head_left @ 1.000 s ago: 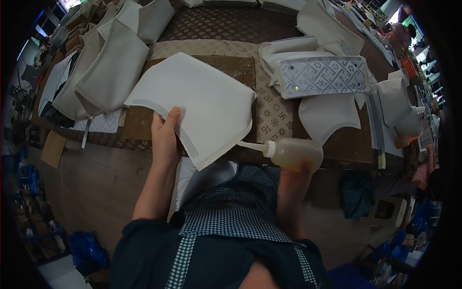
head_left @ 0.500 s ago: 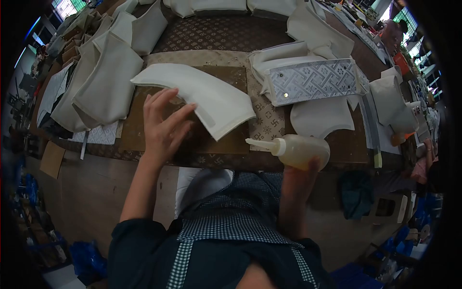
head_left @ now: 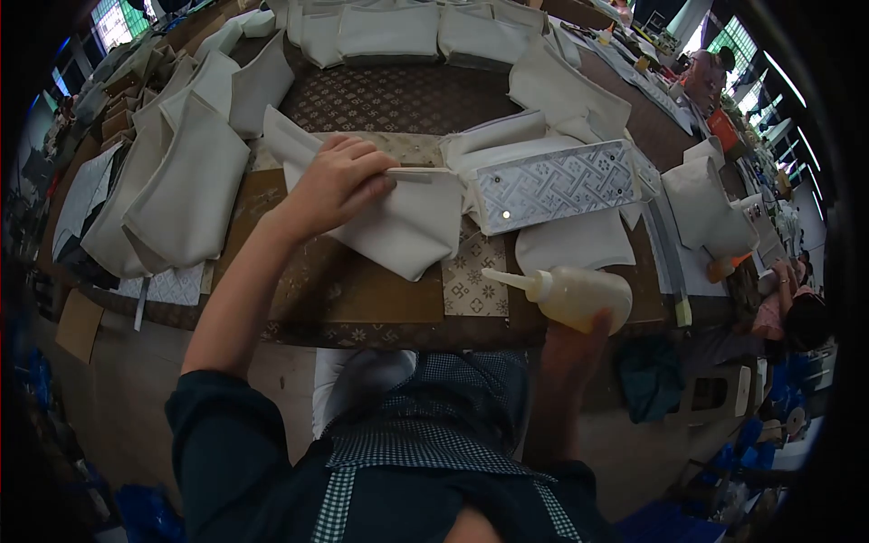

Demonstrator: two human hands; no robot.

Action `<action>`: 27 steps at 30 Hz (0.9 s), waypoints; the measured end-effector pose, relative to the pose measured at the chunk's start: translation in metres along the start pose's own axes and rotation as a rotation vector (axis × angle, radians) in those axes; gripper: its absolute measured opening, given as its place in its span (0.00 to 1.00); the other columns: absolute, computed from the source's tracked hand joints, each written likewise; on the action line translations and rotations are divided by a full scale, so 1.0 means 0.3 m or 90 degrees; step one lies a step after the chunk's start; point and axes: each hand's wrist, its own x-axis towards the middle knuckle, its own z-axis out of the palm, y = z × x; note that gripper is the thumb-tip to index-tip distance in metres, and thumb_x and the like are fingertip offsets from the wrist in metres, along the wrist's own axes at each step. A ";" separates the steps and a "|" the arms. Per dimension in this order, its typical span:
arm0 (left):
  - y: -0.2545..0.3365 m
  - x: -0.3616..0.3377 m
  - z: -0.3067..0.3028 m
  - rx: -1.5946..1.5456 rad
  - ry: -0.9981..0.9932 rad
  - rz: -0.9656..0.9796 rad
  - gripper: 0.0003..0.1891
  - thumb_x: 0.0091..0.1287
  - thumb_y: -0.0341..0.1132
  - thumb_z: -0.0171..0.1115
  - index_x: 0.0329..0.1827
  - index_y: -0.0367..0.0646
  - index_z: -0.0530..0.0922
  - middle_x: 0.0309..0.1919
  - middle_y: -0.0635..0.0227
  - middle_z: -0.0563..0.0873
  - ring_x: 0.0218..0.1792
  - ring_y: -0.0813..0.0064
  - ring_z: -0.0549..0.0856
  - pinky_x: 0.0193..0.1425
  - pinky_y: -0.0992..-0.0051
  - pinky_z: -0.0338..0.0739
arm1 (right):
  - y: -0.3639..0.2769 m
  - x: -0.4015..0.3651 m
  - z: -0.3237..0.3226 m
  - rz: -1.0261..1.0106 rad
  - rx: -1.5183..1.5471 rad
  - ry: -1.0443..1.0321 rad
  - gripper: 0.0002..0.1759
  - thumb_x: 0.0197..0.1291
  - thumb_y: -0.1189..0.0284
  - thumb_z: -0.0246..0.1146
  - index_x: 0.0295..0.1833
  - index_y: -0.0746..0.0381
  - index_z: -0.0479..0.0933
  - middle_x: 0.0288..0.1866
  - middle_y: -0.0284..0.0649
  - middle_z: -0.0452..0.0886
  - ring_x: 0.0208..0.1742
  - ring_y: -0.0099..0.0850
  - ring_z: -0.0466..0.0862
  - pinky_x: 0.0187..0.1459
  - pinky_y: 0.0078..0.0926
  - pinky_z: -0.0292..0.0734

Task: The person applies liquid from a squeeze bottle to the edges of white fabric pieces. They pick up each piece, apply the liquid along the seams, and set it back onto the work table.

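My left hand (head_left: 339,184) is closed on the upper edge of a cream leather-like panel (head_left: 403,229), its fingers bent over a raised fold. The panel's lower corner hangs toward the table's front, and part of it is hidden behind the hand. In my right hand (head_left: 579,339) is a squeeze bottle (head_left: 587,297) of cloudy yellowish liquid, tilted with its long nozzle pointing left. The nozzle tip is apart from the panel. Just right of the panel lies a silver-patterned block (head_left: 557,187) on more cream pieces (head_left: 579,246).
Brown boards (head_left: 362,290) lie on the patterned tabletop (head_left: 389,98). Cream panels are stacked at the left (head_left: 186,190) and along the back (head_left: 389,34). A metal ruler (head_left: 665,249) lies at the right. Other people (head_left: 706,77) are at the far right.
My left hand has moved up and right, from open fingers beside the panel to a grip on its edge. The panel has turned and folded. The bottle remains in my right hand.
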 end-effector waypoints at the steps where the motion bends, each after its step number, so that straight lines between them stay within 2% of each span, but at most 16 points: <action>1: 0.005 0.009 -0.013 -0.023 -0.029 -0.006 0.11 0.65 0.35 0.59 0.49 0.45 0.80 0.37 0.64 0.83 0.46 0.63 0.81 0.63 0.62 0.65 | -0.006 0.007 0.003 -0.015 -0.009 -0.013 0.39 0.62 0.58 0.63 0.73 0.63 0.56 0.66 0.47 0.70 0.66 0.42 0.73 0.66 0.46 0.70; 3: 0.015 0.016 -0.033 -0.070 -0.090 -0.020 0.12 0.67 0.36 0.56 0.50 0.43 0.80 0.38 0.63 0.83 0.47 0.62 0.81 0.59 0.64 0.67 | -0.020 0.027 0.026 -0.042 -0.028 -0.037 0.39 0.62 0.60 0.63 0.73 0.65 0.56 0.65 0.49 0.70 0.66 0.42 0.73 0.66 0.45 0.70; 6: 0.022 0.025 -0.037 -0.085 -0.147 -0.034 0.15 0.67 0.37 0.55 0.54 0.44 0.79 0.39 0.63 0.83 0.47 0.63 0.81 0.60 0.64 0.67 | -0.040 0.069 0.080 -0.093 -0.089 -0.058 0.41 0.61 0.61 0.65 0.72 0.66 0.56 0.65 0.50 0.69 0.65 0.43 0.73 0.66 0.45 0.70; 12: 0.017 0.048 -0.035 -0.028 -0.184 -0.017 0.18 0.66 0.37 0.55 0.59 0.46 0.79 0.40 0.64 0.84 0.46 0.64 0.82 0.61 0.64 0.66 | -0.071 0.188 0.179 -0.180 -0.205 -0.118 0.43 0.55 0.62 0.70 0.71 0.66 0.58 0.63 0.48 0.70 0.64 0.41 0.73 0.66 0.43 0.69; 18: 0.013 0.051 -0.032 -0.036 -0.185 -0.020 0.21 0.65 0.34 0.57 0.62 0.46 0.77 0.37 0.62 0.83 0.44 0.62 0.80 0.60 0.64 0.67 | -0.068 0.260 0.253 -0.231 -0.250 -0.187 0.44 0.52 0.65 0.73 0.70 0.67 0.58 0.61 0.45 0.70 0.63 0.36 0.73 0.65 0.37 0.69; 27: 0.005 0.038 -0.023 -0.026 -0.156 0.007 0.19 0.64 0.33 0.58 0.60 0.45 0.78 0.37 0.63 0.83 0.44 0.64 0.81 0.60 0.65 0.68 | -0.026 0.284 0.246 -0.210 -0.274 -0.167 0.45 0.50 0.67 0.74 0.70 0.67 0.59 0.60 0.41 0.70 0.60 0.32 0.74 0.64 0.33 0.70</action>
